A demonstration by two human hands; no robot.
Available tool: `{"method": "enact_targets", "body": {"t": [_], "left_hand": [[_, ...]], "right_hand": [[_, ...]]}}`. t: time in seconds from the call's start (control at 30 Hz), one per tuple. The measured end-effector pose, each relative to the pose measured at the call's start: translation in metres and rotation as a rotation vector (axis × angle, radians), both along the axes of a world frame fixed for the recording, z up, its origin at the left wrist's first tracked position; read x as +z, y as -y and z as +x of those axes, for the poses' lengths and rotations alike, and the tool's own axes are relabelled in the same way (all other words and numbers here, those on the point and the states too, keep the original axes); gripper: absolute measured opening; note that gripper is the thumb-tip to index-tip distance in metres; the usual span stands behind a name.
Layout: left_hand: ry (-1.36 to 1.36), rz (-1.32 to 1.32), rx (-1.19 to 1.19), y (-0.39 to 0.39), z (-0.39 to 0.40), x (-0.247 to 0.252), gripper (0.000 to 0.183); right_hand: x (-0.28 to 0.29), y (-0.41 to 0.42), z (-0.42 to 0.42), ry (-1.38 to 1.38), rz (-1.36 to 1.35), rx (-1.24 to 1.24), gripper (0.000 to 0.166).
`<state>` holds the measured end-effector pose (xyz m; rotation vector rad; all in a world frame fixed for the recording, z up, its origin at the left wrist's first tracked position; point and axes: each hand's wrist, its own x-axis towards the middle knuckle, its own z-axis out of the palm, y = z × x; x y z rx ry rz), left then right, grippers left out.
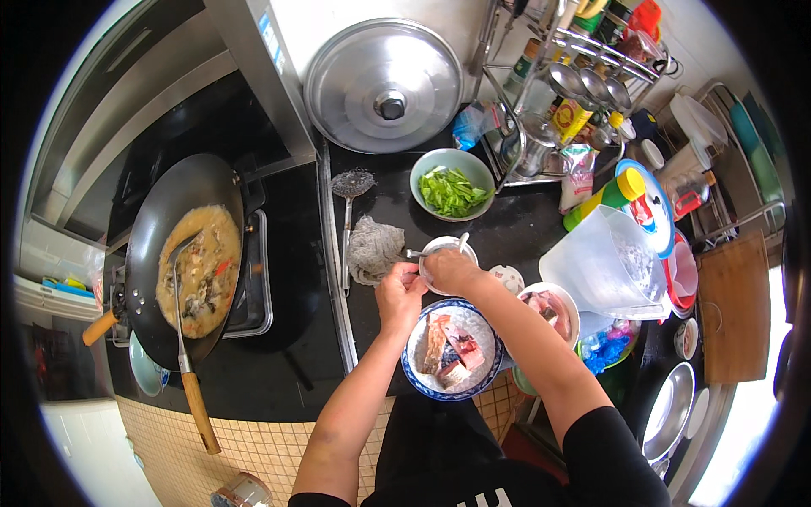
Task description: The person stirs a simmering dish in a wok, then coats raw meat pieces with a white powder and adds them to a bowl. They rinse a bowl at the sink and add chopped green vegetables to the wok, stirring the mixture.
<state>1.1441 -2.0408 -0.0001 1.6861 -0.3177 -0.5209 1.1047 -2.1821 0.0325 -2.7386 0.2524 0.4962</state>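
Observation:
My right hand (451,269) reaches over a small white bowl (467,248) and covers most of its inside. Two spoon-like handles rest across the rim. At the bowl's left edge, my left hand (401,296) has its fingers bent and close to my right fingertips; what lies between them is hidden. Just below both hands stands a blue-rimmed plate (415,380) with several pieces of raw fish (461,345). Another white bowl (573,317), partly behind my right forearm, has more raw fish in it. A crumpled grey cloth (375,250) lies left of the small bowl.
On the stove at left, a wok (147,253) contains brownish stew and a wooden-handled turner (179,317). A skimmer (347,215) lies beside a bowl of chopped greens (453,191). A large metal lid (355,76) leans on the wall. A translucent plastic container (576,260) stands right.

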Motion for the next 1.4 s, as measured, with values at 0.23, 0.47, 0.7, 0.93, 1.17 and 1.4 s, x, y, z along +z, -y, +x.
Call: {"method": "enact_targets", "body": {"t": [0.23, 0.47, 0.7, 0.93, 1.17, 1.4], "left_hand": [[-0.029, 0.01, -0.011, 0.001, 0.0, 0.008, 0.019], [-0.041, -0.005, -0.028, 0.001, 0.001, 0.01, 0.019], [-0.106, 0.01, -0.058, 0.002, 0.001, 0.014, 0.019], [-0.108, -0.033, -0.023, 0.002, 0.002, 0.005, 0.019], [0.103, 0.135, -0.132, -0.008, -0.004, 0.032, 0.024], [-0.27, -0.159, -0.286, -0.053, -0.071, 0.047, 0.027]], "right_hand": [[0.01, 0.0, -0.001, -0.007, -0.038, -0.011, 0.032], [0.002, -0.002, -0.006, 0.08, -0.039, 0.022, 0.022], [-0.003, 0.006, -0.007, 0.087, 0.006, 0.012, 0.021], [-0.008, 0.004, -0.013, 0.093, -0.031, 0.048, 0.019], [0.007, 0.0, -0.028, 0.316, -0.048, 0.114, 0.014], [0.046, -0.033, -0.11, 0.433, 0.216, 0.012, 0.012]]}}
